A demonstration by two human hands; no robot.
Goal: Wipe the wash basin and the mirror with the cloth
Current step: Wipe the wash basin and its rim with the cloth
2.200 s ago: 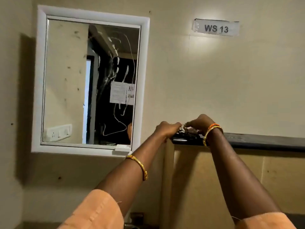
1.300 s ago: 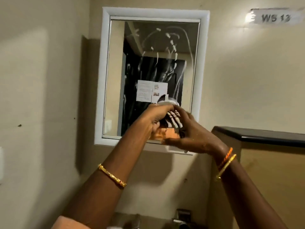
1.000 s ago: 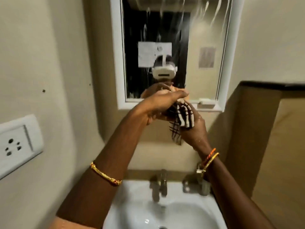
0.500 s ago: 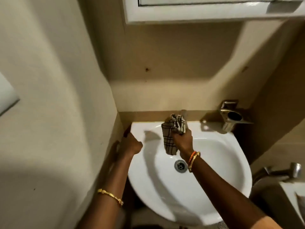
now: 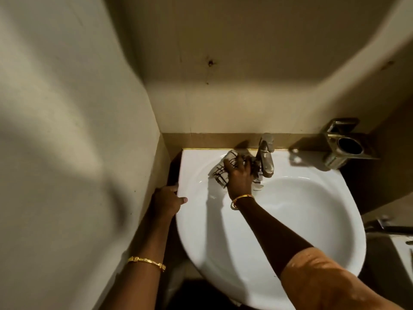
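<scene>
The white wash basin [image 5: 312, 215] fills the lower right of the view, set in a corner. My right hand [image 5: 239, 175] presses a checked white-and-dark cloth [image 5: 220, 172] onto the basin's back rim, just left of the metal tap [image 5: 266, 157]. Part of the cloth is bunched under my fingers against the tap's base. My left hand [image 5: 167, 200] grips the basin's left edge, thumb on top. The mirror is out of view above.
A beige wall [image 5: 78, 130] stands close on the left and another behind the basin. A metal holder [image 5: 344, 146] is fixed to the wall at the back right. A second fixture [image 5: 388, 227] shows at the right edge.
The view has dropped from the mirror to the basin. My right hand carried the cloth down and now presses it on the back rim left of the tap. My left hand took hold of the basin's left edge.
</scene>
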